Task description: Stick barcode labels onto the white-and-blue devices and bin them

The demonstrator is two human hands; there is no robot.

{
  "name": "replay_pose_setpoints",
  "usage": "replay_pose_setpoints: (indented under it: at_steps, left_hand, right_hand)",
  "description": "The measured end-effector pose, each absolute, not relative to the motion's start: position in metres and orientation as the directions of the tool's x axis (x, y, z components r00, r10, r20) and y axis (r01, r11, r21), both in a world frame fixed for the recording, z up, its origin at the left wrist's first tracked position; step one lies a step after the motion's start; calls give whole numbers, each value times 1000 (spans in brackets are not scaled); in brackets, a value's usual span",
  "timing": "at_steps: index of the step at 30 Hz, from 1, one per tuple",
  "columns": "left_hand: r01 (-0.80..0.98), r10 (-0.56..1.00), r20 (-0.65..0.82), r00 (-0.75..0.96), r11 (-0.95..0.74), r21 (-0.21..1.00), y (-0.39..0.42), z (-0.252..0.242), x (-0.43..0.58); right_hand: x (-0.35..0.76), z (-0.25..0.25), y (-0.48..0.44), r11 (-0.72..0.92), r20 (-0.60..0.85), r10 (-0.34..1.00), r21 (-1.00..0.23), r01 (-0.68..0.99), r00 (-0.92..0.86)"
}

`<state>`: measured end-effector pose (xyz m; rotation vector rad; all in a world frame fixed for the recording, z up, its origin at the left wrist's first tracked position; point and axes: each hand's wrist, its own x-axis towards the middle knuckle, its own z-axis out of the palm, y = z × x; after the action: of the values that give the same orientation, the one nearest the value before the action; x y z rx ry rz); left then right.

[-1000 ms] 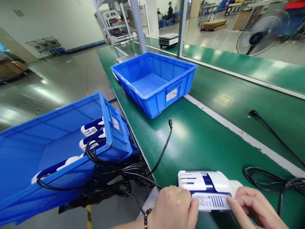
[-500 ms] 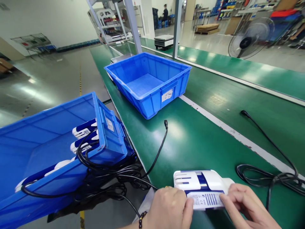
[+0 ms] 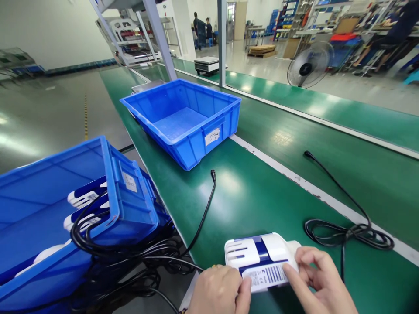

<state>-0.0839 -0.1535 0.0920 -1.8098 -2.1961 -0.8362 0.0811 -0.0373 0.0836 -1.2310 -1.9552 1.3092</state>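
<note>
Before me, at the near edge of the green bench, is a white and navy plastic device (image 3: 245, 253) with slots in its casing. A white printed label (image 3: 266, 275) with a square code and dark stripes lies along its near side. My left hand (image 3: 218, 290) is closed at the device's near left corner, thumb against the label's left end; its other fingertips are hidden. My right hand (image 3: 319, 279) holds the right end, one digit pressed on the label and the other fingers curled beside the casing. A black cable plug (image 3: 213, 175) lies on the bench beyond.
An open blue bin (image 3: 214, 150) stands on the bench ahead. At left, another blue bin (image 3: 108, 174) holds several similar devices, with black cables (image 3: 157, 248) hanging over its side. A coiled cable (image 3: 347, 233) lies at right. A fan (image 3: 306, 69) and people are farther back.
My view has turned right, so the bins and bench appear farther left. Both hands stay on the device, whose label still faces up.
</note>
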Motion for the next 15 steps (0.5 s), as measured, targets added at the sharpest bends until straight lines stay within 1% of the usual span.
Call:
replay_pose_setpoints:
  at_steps: [4, 7, 9, 10, 12, 14, 15]
  left_hand:
    - [942, 862, 443, -246, 106, 318, -158, 89, -84]
    - [940, 886, 399, -237, 106, 324, -161, 86, -84]
    - [937, 887, 393, -242, 108, 333, -161, 87, -84]
    - [933, 883, 397, -251, 112, 341, -160, 89, -84]
    - [925, 875, 403, -268, 117, 362, -158, 92, -83]
    - [913, 874, 391, -288, 129, 386, -157, 95, -81]
    - [906, 875, 378, -301, 139, 399, -156, 96, -80]
  right_hand:
    - [84, 84, -34, 34, -218, 827, -901, 433, -518]
    - [86, 88, -32, 19, -242, 815, -897, 442, -526]
    - [86, 89, -31, 69, -211, 842, -870, 488, -497]
    - [85, 89, -32, 138, -153, 864, -844, 518, -480]
    - [83, 87, -32, 366, 56, 872, -736, 570, -487]
    - [81, 85, -31, 595, 284, 795, -541, 594, -536]
    - [79, 83, -31, 666, 352, 744, -454, 591, -568]
